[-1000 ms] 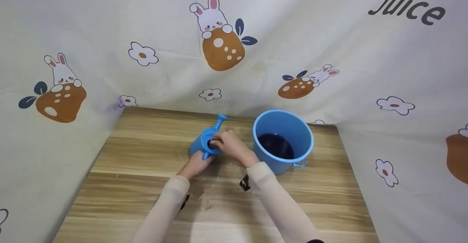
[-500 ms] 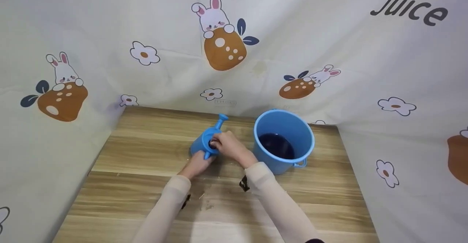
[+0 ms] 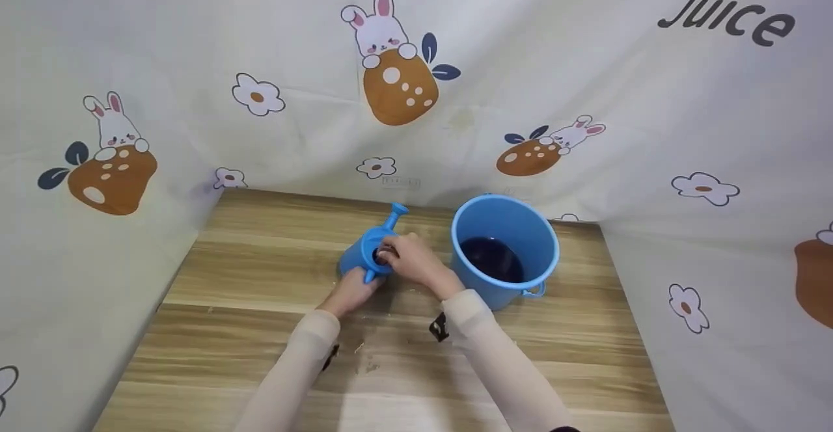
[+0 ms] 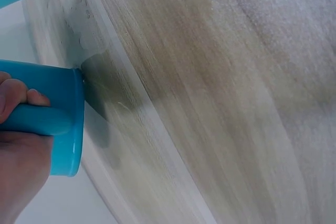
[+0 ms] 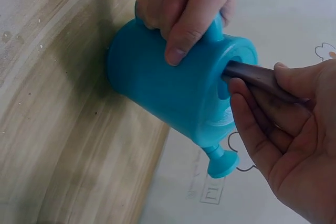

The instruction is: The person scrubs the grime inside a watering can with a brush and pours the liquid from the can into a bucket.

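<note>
A pale cloth [image 3: 293, 41] printed with rabbits, flowers and fruit fills the background, the word "Juice" at 2 o'clock in the head view. Below it, around 6 o'clock, spreads the wood-grained bench [image 3: 215, 354], marked by a few wet spots and light specks. A blue bucket [image 3: 514, 224] stands on it, just off-centre towards 4 o'clock, with dark, liquid-looking contents at the bottom. Two pale sleeves [image 3: 501, 367] reach in from the lower edge, between 5 and 7 o'clock. The blue watering can [image 3: 355, 255] is at the bucket's 9 o'clock, apart from it, its spout pointing to 1 o'clock; whether its base sits flat I cannot tell. The person's left grip [image 3: 348, 292], at the can's 7 o'clock, is curled firmly round the handle, thumb pressed against the can's side. The right grip [image 3: 416, 261], at the can's 3 o'clock, is nearly closed, pinching a dark brown strip [image 5: 257, 74] between thumb and fingers. The strip's far end goes into the can's mouth and is hidden there.
</note>
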The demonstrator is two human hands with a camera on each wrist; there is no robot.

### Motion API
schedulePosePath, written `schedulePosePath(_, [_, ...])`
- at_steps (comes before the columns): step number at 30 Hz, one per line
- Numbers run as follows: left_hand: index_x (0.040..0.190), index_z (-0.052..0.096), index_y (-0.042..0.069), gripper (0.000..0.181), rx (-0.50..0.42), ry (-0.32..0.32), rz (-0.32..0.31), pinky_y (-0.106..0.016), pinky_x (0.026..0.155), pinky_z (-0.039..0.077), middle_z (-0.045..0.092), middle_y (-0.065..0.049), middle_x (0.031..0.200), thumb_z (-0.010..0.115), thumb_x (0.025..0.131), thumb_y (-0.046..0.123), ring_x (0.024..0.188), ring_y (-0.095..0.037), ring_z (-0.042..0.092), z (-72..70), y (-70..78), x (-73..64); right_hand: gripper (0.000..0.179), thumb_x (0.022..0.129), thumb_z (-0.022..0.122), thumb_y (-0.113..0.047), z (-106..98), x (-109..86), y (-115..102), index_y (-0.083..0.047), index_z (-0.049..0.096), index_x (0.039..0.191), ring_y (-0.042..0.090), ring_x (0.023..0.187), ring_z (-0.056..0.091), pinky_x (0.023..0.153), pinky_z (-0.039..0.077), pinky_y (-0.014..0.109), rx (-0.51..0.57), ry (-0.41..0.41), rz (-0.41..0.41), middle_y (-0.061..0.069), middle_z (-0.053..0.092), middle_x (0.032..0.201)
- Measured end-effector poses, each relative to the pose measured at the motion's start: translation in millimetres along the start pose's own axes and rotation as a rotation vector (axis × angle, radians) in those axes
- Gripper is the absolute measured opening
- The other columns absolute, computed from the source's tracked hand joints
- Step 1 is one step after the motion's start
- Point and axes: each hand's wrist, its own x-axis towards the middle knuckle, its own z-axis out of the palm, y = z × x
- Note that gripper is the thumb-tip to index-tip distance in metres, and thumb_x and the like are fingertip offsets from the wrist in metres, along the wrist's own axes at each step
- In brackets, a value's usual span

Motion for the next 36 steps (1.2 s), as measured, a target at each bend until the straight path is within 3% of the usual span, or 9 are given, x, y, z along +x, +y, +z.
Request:
schedulePosePath(12, [0.061, 0.033, 0.019, 0.039, 0.004, 0.003, -0.015, -0.026, 0.056, 0.029, 0.028, 0.009, 0.057, 0.058, 0.092, 0.020, 0.053, -0.009, 0.031, 0.0, 0.8, -0.6, 0.019, 0.100, 0.058, -0.021, -16, -4.4, 2, -0.006, 0.070, 0.098, 0.017, 0.076, 0.063, 0.071, 0.050, 0.030, 0.073, 0.041, 0.028, 0.007, 0.072, 0.088])
schedulePosePath(18, [0.062, 0.035, 0.020, 0.038, 0.013, -0.036, -0.031, -0.025, 0.055, 0.029, 0.030, 0.009, 0.056, 0.057, 0.092, 0.022, 0.053, -0.008, 0.032, -0.9, 3.0, 1.5, 0.021, 0.101, 0.057, -0.021, -21, -5.6, 1, -0.006, 0.070, 0.095, 0.015, 0.074, 0.059, 0.070, 0.049, 0.030, 0.114, 0.064, 0.079, 0.007, 0.070, 0.084])
schedulePosePath(24, [0.063, 0.035, 0.020, 0.037, -0.003, -0.061, -0.055, -0.025, 0.055, 0.030, 0.031, 0.010, 0.057, 0.057, 0.092, 0.022, 0.054, -0.008, 0.033, -1.1, 2.7, 1.6, 0.019, 0.100, 0.057, -0.019, -19, -6.0, 3, -0.006, 0.068, 0.091, 0.013, 0.073, 0.054, 0.069, 0.046, 0.029, 0.142, 0.077, 0.096, 0.006, 0.066, 0.080])
schedulePosePath(31, [0.061, 0.034, 0.020, 0.038, 0.004, -0.045, -0.058, -0.025, 0.054, 0.030, 0.031, 0.009, 0.056, 0.057, 0.092, 0.021, 0.052, -0.008, 0.033, -0.3, 2.5, -0.6, 0.020, 0.099, 0.059, -0.018, -13, -5.0, 6, -0.005, 0.066, 0.086, 0.015, 0.074, 0.055, 0.069, 0.046, 0.029, 0.133, 0.114, 0.063, 0.007, 0.065, 0.078])
schedulePosePath(36, [0.064, 0.036, 0.020, 0.035, -0.018, -0.059, -0.074, -0.025, 0.055, 0.031, 0.032, 0.009, 0.058, 0.056, 0.092, 0.022, 0.054, -0.009, 0.034, 0.4, 4.0, -1.5, 0.017, 0.098, 0.059, -0.016, -7, -4.5, 8, -0.004, 0.068, 0.091, 0.018, 0.076, 0.060, 0.071, 0.048, 0.031, 0.165, 0.122, 0.060, 0.010, 0.069, 0.084])
